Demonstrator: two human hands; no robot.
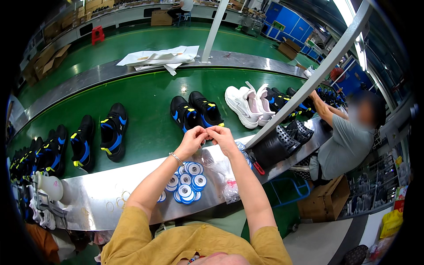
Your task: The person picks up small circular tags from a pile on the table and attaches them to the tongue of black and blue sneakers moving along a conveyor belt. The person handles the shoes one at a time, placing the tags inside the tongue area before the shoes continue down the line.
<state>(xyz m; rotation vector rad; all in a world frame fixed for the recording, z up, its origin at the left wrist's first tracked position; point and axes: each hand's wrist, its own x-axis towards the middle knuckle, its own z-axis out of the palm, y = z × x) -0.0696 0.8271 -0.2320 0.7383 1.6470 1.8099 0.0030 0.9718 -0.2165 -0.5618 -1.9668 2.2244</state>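
Running the length of the scene, the green conveyor belt [145, 101] carried the largest things: two black-and-blue shoes [196, 112] just beyond the hands, two more [99, 137] toward the left, further dark ones crowded at the far-left end, and two white shoes [245, 104] to the right with more dark ones past them. Their laces could not be made out, so progress was hard to judge; nothing showed a shoe being worked on.

Folded white paper sheets [159, 57] lay on the belt's far steel edge. On the near steel ledge [97, 194] sat roughly ten blue-and-white thread spools [187, 181] and a clear plastic bag [225, 174].

Above the ledge's inner edge, the left hand [191, 141] and right hand [223, 138] met fingertip to fingertip, both nearly closed, pinching something too small to identify, perhaps thread.
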